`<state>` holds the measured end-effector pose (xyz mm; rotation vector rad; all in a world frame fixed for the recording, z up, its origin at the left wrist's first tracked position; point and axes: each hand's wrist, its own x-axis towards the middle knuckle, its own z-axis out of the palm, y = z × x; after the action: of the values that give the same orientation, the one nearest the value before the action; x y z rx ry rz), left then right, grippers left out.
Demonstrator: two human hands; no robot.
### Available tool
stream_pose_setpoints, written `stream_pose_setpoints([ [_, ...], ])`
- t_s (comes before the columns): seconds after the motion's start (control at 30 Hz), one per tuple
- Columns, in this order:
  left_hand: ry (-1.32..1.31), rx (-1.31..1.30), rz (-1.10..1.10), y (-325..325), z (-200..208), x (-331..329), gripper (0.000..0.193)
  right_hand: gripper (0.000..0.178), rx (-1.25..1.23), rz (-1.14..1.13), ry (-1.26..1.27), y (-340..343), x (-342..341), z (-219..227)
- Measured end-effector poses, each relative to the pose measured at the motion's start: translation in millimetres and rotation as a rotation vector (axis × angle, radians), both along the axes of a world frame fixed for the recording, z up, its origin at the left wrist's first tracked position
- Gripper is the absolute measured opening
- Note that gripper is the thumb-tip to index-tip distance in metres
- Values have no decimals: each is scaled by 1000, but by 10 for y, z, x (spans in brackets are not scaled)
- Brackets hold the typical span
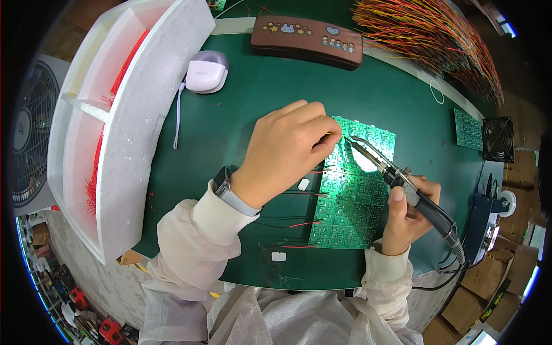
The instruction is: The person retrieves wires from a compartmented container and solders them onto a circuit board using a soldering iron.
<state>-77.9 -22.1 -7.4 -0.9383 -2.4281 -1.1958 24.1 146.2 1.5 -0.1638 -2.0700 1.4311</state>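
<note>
A green circuit board panel (352, 210) lies on the dark green work surface in front of me. My right hand (409, 215) grips a soldering iron (422, 201) with a thin metal feed tube along it; its tip meets the panel's upper left part. Close to that tip, my left hand (293, 144) is closed, pinching a thin yellow wire (330, 134) at the panel's upper left edge. Several red and black wires (305, 224) stick out leftward from the panel's left edge, below my left hand. The wire's end at the tip is too small to make out.
A white foam box (135, 126) with red wires stands at the left. Toward the back are a lilac case (207, 72), a brown pencil case (305, 41) and a heap of red and yellow wires (425, 43). A small fan (498, 140) and another board (468, 129) sit at right.
</note>
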Motion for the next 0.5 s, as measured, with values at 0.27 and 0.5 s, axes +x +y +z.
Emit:
stream_pose_setpoints([
  [0.27, 9, -9, 9, 15, 6, 12, 8, 31, 55, 12, 8, -2, 2, 5],
  [0.5, 63, -44, 12, 19, 17, 19, 9, 33, 114, 26, 14, 10, -23, 39],
])
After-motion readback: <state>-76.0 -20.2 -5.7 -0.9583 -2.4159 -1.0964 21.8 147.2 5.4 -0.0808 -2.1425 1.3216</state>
